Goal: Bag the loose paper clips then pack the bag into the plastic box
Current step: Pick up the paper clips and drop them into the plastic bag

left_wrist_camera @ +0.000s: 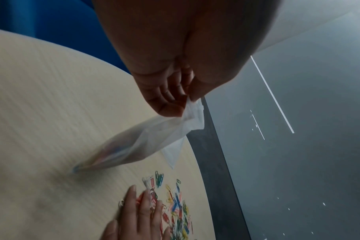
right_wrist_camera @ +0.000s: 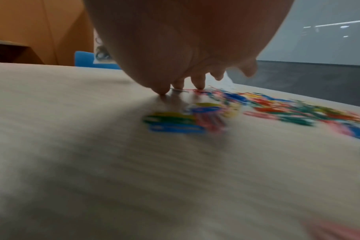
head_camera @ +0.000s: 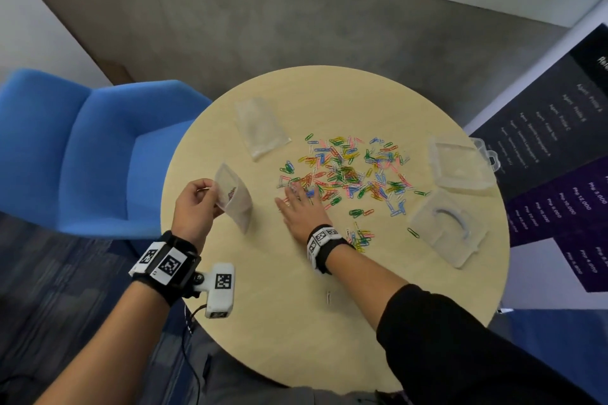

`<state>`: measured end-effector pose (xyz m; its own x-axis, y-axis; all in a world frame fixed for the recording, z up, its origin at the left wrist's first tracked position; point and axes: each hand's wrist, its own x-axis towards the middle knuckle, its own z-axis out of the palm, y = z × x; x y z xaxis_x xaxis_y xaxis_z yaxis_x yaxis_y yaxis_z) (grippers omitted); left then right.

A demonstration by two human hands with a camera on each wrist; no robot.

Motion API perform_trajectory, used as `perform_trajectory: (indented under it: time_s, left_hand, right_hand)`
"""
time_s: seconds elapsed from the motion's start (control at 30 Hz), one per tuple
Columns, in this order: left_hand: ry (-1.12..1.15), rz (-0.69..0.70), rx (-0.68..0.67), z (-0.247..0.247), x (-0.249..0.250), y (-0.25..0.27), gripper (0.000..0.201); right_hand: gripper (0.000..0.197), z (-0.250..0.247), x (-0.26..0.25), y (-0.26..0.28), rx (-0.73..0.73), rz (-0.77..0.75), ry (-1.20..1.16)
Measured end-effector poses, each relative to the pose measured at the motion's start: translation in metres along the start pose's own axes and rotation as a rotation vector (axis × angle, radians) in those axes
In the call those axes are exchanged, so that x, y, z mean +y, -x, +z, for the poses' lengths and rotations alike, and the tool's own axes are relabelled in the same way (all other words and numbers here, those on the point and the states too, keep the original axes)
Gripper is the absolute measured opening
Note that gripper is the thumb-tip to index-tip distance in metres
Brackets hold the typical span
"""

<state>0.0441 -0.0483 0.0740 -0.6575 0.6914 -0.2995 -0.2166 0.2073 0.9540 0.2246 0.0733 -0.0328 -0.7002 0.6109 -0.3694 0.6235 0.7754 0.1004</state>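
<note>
Head: left hand [head_camera: 194,207] pinching limp bag [head_camera: 234,197] at its mouth, left of clips [head_camera: 345,171]; right hand [head_camera: 301,212] flat, fingers straight, on near-left clips. Boxes [head_camera: 459,166] far right.

Left wrist: bag [left_wrist_camera: 146,139] light, floppy, best held by rim.

Right wrist: fingertips [right_wrist_camera: 199,83] touching clips [right_wrist_camera: 175,120]; small, likely slippery, better raked than pinched.

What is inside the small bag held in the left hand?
A few coloured paper clips show through the translucent bag, gathered near its bottom, which touches the table. The left hand pinches its top. Their count is obscured by the plastic.

The dark poster [head_camera: 556,154] lists prices such as "Php 12,000" and "Php 10,000" (other lines too blurred).
</note>
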Motion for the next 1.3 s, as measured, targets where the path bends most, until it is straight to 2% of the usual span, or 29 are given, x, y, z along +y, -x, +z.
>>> perform_trajectory:
  time_s: [0.1,0.2,0.3,0.4,0.53,0.63,0.7,0.8,0.87,0.97,1.03,1.1,1.17,1.3]
  left_hand:
    - [-0.004,-0.01,-0.027,0.012,-0.003,0.001,0.006]
    - [-0.002,-0.03,-0.059,0.024,-0.004,0.002,0.007]
    - [-0.022,-0.045,-0.097,0.037,-0.006,0.005,0.009]
    - [-0.042,-0.054,-0.123,0.047,-0.01,0.006,0.009]
    - [-0.073,-0.062,-0.162,0.06,-0.017,0.011,0.008]
    - [-0.113,-0.058,-0.205,0.07,-0.023,0.019,0.007]
    - [-0.126,-0.059,-0.241,0.076,-0.025,0.024,0.006]
    - [-0.149,-0.051,-0.29,0.083,-0.026,0.029,0.008]
    - [-0.165,-0.045,-0.312,0.087,-0.027,0.031,0.007]
    - [-0.179,-0.046,-0.333,0.096,-0.03,0.033,0.008]
    - [-0.176,-0.047,-0.345,0.103,-0.031,0.035,0.009]
    - [-0.18,-0.042,-0.354,0.108,-0.032,0.037,0.01]
    - [-0.181,-0.036,-0.361,0.112,-0.032,0.039,0.011]
    - [-0.189,-0.012,-0.37,0.112,-0.03,0.04,0.009]
  right_hand:
    - [0.053,0.003,0.016,0.011,-0.107,0.02,-0.117]
    - [0.059,0.007,0.021,0.032,-0.133,-0.034,-0.111]
    - [0.058,0.012,0.024,0.056,-0.092,-0.039,-0.104]
    - [0.058,0.014,0.032,0.069,0.01,-0.031,-0.131]
    - [0.032,0.013,0.043,0.068,0.052,-0.02,-0.172]
    - [0.023,0.007,0.059,0.063,0.055,0.03,-0.232]
    - [0.025,0.003,0.072,0.063,0.111,0.194,-0.418]
    - [0.018,-0.006,0.09,0.072,0.324,0.548,-0.924]
    - [0.017,-0.018,0.097,0.082,0.444,0.687,-1.292]
    - [0.023,-0.05,0.096,0.095,0.474,0.7,-1.96]
    - [0.02,-0.071,0.088,0.098,0.451,0.603,-2.208]
    - [0.021,-0.084,0.075,0.098,0.409,0.509,-2.275]
    - [0.022,-0.088,0.061,0.095,0.367,0.478,-2.248]
    - [0.016,-0.08,0.036,0.086,0.26,0.521,-1.976]
